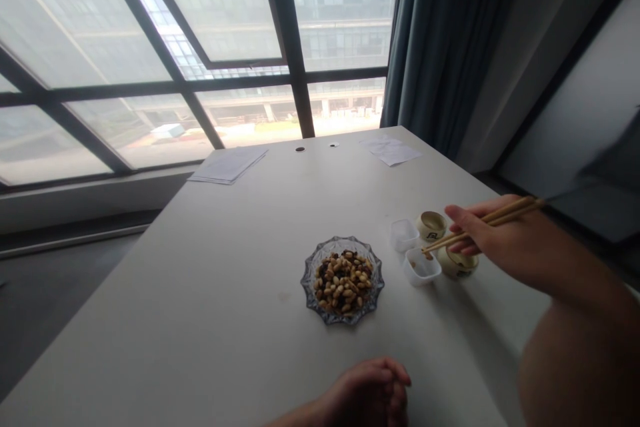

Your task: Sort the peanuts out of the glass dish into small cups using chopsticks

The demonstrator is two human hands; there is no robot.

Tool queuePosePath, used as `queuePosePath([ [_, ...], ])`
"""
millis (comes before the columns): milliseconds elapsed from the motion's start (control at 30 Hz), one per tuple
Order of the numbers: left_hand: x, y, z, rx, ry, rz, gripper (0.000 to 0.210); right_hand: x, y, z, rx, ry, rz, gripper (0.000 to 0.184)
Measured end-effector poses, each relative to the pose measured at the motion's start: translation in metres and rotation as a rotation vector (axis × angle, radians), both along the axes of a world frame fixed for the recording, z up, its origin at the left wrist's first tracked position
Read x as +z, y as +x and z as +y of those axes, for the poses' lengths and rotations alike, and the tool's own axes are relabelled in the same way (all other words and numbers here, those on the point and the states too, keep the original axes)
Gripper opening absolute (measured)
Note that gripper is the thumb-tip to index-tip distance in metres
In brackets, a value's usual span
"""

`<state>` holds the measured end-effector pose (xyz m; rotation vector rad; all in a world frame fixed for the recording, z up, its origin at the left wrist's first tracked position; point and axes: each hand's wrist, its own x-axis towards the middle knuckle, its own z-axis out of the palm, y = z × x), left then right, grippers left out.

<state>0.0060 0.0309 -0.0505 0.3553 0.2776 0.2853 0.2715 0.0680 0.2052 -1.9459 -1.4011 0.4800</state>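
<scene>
- Chopsticks (513,210) — gripped in the right hand's (483,230) fingers, slanting down to the nearer clear tub (424,273), a brown piece (429,256) close by their tips.
- Left hand (375,387): fingers curled, near the glass bowl (309,280) — whether they hold anything, I cannot tell.
- Beside that tub: another clear tub (403,235), a far pot (429,234), a near pot (456,269).
- Heaped in the bowl, on the pale surface (225,300): nuts (345,283).

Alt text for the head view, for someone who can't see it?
A right hand holds chopsticks, their tips at the nearer of two small plastic boxes, beside two small pots on a white table. Left of the boxes sits a glass bowl of nuts, with the left hand curled in front. Large windows stand behind.
</scene>
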Motion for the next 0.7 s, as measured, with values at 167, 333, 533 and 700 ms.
queuePosePath([
  [167, 0.003, -0.001, -0.001, 0.011, -0.005, 0.009, 0.026, 0.001, -0.005, 0.005, 0.009, -0.05, 0.135, 0.038],
  [333, 0.006, -0.002, -0.001, 0.009, -0.025, 0.021, 0.026, 0.001, -0.006, 0.004, 0.053, -0.048, 0.112, 0.04],
  [533, 0.004, -0.001, 0.0, 0.005, -0.019, 0.02, 0.026, 0.0, -0.019, 0.009, 0.077, -0.002, 0.102, 0.043],
  [700, 0.005, -0.001, 0.0, -0.004, -0.009, 0.017, 0.029, -0.009, -0.049, 0.024, 0.309, -0.038, 0.189, 0.042],
])
